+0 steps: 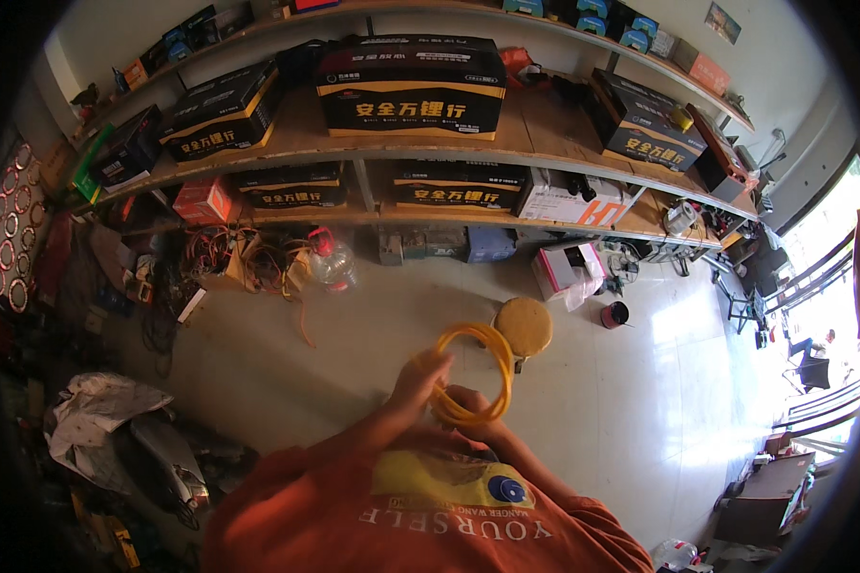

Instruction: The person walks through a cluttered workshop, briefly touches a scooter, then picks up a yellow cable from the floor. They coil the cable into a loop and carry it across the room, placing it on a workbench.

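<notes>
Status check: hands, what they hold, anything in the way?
Left hand and right hand both grip yellow cable coil. Round stool beyond it. Nothing blocking.

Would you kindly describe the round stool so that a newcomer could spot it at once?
Start at the wooden shelves stacked with black boxes, then drop to the pale tiled floor below. The stool stands just beyond the yellow cable coil, the only flat, round, tan seat there.

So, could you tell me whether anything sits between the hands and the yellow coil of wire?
Nothing visible does: the left hand and right hand both already grip the yellow coil of wire, held up in front of the orange shirt.
</notes>
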Available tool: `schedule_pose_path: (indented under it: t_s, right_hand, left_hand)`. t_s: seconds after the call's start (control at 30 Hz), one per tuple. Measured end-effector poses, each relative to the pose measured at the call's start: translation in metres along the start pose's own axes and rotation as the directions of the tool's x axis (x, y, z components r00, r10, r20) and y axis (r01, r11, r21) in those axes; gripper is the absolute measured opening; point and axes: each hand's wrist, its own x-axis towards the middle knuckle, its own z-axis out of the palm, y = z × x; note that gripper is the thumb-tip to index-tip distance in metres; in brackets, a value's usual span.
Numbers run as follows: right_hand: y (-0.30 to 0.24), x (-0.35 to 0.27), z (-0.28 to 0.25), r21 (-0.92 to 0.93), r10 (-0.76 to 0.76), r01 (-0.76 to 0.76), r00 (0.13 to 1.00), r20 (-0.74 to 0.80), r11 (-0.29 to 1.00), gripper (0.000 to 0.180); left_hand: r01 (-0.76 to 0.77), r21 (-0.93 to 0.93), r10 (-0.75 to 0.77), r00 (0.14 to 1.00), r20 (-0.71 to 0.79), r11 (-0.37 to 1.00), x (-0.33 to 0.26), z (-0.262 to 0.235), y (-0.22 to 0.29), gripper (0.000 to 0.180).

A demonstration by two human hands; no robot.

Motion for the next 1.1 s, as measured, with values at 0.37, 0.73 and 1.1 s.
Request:
schedule_pose_path:
  t_s: [0.37, 0.73, 1.1]
  right_hand:
    - [-0.062, 0.060, 0.032, -0.296, 0.171, -0.169, 0.985, -0.021, 0.940, 0.029]
    - [-0.033, 0.119, 0.071, -0.424, 0.018, 0.027, 0.995, 0.102, 0.905, 0.030]
    - [-0.071, 0.214, 0.030, -0.043, 0.246, -0.243, 0.964, 0.099, 0.969, 0.033]
  left_hand:
    - [0.056, -0.516, -0.195, 0.955, -0.221, 0.855, 0.008, -0.066, 0.044, 0.020]
    - [-0.157, -0.569, -0.049, 0.943, -0.329, 0.807, 0.008, -0.136, 0.085, 0.017]
    - [-0.300, -0.366, 0.001, 0.775, -0.632, 0.881, -0.008, -0.158, 0.084, 0.017]
